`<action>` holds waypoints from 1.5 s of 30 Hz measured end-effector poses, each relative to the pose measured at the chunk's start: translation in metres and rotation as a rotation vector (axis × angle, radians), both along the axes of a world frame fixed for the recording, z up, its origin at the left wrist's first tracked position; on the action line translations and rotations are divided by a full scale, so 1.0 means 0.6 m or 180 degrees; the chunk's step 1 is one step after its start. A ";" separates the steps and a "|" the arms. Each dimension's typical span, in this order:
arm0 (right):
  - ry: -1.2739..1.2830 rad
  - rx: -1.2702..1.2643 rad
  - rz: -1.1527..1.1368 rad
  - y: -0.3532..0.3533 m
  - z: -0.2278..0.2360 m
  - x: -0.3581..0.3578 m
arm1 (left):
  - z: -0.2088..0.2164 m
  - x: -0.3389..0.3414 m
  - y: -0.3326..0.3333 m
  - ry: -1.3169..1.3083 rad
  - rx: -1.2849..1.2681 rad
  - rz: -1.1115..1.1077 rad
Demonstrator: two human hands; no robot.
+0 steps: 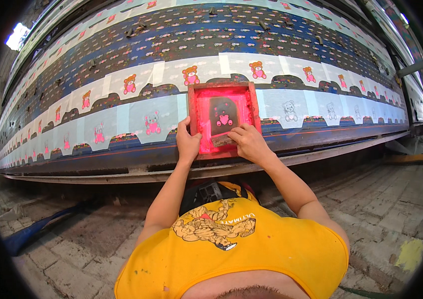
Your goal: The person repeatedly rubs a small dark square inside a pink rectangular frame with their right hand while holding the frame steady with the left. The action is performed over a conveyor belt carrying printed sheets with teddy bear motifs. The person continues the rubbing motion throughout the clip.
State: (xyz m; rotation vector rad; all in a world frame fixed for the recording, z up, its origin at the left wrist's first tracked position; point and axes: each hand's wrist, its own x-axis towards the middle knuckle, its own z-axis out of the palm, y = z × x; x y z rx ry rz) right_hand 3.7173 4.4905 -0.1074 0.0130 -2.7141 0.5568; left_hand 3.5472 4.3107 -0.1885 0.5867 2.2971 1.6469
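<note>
A wooden screen-printing frame (254, 107) lies on the light fabric pieces along the table's near side. Its mesh is smeared with bright pink ink around a dark panel (219, 107) that bears a teddy bear design. My left hand (188, 142) grips the frame's near left corner, thumb over the rim. In my right hand (250, 144) is a squeegee (223, 140), a flat strip resting near the mesh's lower end; the fingers hide its right end. Left of the frame, a fabric piece (131, 119) carries a bear with pink parts. On the right, another piece (302, 104) shows only a bear's outline.
The long sloping table (121, 163) curves across the view, its dark surface covered in old ink marks. A farther row of cut fabric (169, 72) has brown and pink bears. Small dark objects (263, 26) lie higher up. Below is a brick floor (375, 199).
</note>
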 end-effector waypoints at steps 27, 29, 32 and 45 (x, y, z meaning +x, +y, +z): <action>-0.0108 -0.0056 -0.0844 -0.059 0.010 0.020 | 0.008 0.000 0.001 -0.0017 0.0029 -0.0101; -0.0360 0.0088 -0.0819 -0.072 -0.001 0.039 | 0.007 0.000 0.003 0.0055 -0.0022 -0.0109; -0.0451 -0.0199 -0.0673 -0.074 0.027 0.059 | 0.001 -0.002 0.001 -0.0174 0.0024 -0.0100; 0.0391 -0.2033 -0.2473 0.040 -0.093 0.118 | 0.032 0.033 0.027 -0.0130 0.0401 0.0057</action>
